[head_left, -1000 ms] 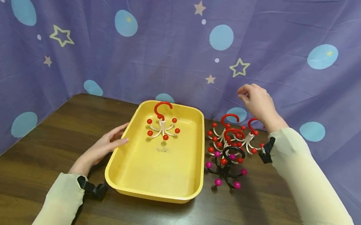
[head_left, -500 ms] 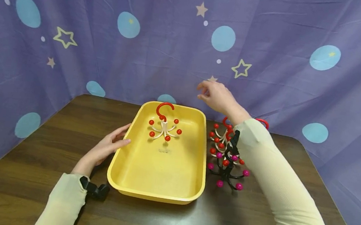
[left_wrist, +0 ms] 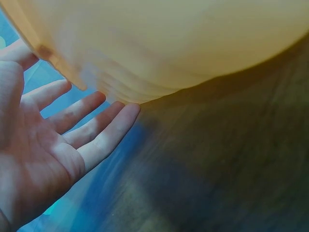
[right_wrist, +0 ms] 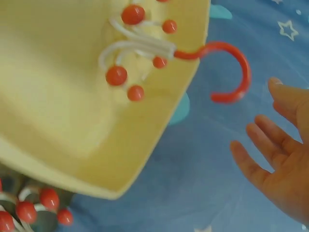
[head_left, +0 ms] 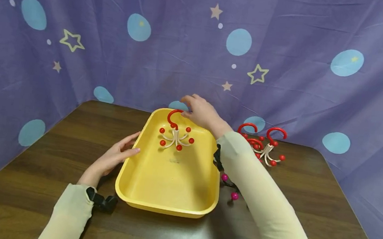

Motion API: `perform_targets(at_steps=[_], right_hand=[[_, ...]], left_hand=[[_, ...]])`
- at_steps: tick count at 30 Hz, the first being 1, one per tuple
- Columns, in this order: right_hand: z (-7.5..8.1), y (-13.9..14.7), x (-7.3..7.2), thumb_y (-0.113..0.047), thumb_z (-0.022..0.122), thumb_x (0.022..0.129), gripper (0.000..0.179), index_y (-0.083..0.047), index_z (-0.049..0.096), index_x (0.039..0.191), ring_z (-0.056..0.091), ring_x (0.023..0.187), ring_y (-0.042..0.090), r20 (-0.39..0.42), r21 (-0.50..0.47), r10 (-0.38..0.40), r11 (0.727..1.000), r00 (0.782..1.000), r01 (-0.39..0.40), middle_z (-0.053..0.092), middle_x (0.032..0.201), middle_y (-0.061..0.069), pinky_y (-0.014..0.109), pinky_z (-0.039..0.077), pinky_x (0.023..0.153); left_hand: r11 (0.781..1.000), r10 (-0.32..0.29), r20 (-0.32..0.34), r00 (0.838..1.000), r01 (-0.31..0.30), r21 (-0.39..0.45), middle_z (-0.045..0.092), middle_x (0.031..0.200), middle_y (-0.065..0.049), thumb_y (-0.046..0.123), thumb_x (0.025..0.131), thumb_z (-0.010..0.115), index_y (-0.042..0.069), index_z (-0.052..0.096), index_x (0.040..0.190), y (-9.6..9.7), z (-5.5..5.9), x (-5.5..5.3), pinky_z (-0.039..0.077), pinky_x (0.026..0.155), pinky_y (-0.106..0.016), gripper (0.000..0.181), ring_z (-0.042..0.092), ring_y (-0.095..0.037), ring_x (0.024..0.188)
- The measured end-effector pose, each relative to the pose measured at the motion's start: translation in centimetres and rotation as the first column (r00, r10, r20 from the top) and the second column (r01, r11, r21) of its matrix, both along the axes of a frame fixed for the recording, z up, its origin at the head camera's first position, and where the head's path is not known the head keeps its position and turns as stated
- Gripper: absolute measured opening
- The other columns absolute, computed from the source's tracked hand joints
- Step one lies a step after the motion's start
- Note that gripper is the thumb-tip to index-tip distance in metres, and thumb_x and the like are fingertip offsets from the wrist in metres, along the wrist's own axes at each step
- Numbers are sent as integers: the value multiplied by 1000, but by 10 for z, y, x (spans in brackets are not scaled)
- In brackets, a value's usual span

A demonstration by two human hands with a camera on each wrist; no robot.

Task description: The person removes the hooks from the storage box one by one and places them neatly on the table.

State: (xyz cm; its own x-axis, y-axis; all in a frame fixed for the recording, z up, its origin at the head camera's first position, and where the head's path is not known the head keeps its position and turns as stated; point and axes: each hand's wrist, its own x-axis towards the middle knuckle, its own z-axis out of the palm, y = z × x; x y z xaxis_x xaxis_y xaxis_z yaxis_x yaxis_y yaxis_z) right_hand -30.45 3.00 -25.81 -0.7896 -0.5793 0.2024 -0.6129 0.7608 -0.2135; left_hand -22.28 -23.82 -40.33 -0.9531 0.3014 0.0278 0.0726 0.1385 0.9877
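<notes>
A white hook hanger (head_left: pixel 175 135) with several curved arms, red ball tips and a red top hook stands upright in the far part of the yellow basin (head_left: pixel 170 183). My right hand (head_left: pixel 200 114) is right at the red hook; in the right wrist view its spread fingers are apart from the hook (right_wrist: pixel 246 72) and hold nothing. My left hand (head_left: pixel 114 157) is at the basin's left side, thumb over the rim. Its straight fingers (left_wrist: pixel 113 130) lie along the outer wall in the left wrist view.
Right of the basin stand more red-tipped white hangers (head_left: pixel 266 152), partly behind my right sleeve. A black hanger with magenta balls (head_left: pixel 234 196) is mostly hidden by that forearm. Behind the wooden table (head_left: pixel 309 194) hangs a purple patterned curtain (head_left: pixel 183 64).
My right hand has moved left and lower, from above the hangers on the right to the hanger in the basin. My left hand has stayed at the basin's rim.
</notes>
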Motion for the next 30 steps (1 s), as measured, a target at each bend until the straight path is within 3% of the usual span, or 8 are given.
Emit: perform_targets(at_steps=[7, 16, 30], right_hand=[[-19, -19, 3, -29, 57, 81, 49, -22, 39, 126, 39, 107, 17, 30, 35, 24, 999, 999, -26, 38, 119, 2, 32, 39, 84], [-31, -28, 3, -30, 53, 83, 50, -19, 37, 128, 28, 119, 21, 69, 62, 16, 998, 997, -20, 30, 131, 3, 31, 29, 95], [-33, -27, 2, -20, 53, 84, 23, -15, 54, 106, 48, 95, 15, 38, 10, 51, 999, 998, -51, 48, 104, 2, 25, 41, 80]], left_hand=[[1000, -9, 9, 1000, 9, 18, 30, 131, -19, 21, 86, 51, 23, 16, 137, 1, 2, 1, 47, 72, -39, 62, 42, -38, 107], [1000, -2, 6, 1000, 2, 0, 31, 130, -18, 22, 85, 51, 24, 17, 137, 1, 1, 1, 47, 72, -39, 62, 43, -36, 106], [1000, 9, -9, 1000, -9, -16, 33, 128, -19, 25, 84, 53, 24, 19, 136, 1, -1, 0, 47, 71, -38, 62, 45, -34, 104]])
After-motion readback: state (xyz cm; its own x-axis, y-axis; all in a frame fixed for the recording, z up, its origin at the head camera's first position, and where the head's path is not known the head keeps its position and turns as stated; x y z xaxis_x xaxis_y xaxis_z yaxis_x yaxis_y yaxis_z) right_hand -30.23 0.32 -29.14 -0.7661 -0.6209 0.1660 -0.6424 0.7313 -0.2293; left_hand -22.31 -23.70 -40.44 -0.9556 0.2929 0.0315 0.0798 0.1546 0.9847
